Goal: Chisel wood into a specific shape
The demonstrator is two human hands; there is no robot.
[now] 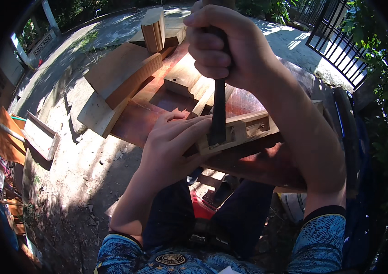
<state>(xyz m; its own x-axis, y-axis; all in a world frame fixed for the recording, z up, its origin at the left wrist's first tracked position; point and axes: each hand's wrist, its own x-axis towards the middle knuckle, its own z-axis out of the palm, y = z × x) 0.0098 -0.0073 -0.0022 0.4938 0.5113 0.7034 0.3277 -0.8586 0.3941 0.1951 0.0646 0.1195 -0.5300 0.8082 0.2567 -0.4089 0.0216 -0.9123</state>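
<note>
My right hand (216,43) is wrapped round the handle of a chisel (219,107), held upright with its dark flat blade pointing down. The blade's tip reaches into a recess cut in a pale wooden piece (260,125), which has another cut-out farther right. My left hand (173,139) lies against the left end of that piece, its fingers stretched along the top edge and its thumb hidden below. Whether the left fingers close round the wood cannot be made out. Beneath is a reddish-brown wooden table (132,114).
Wooden blocks (123,73) are stacked at the table's left, with a grooved upright block (153,34) behind them. Another pale block (184,82) lies beyond my hands. A wooden tray (41,137) rests on the ground at left. A metal gate (337,43) stands far right.
</note>
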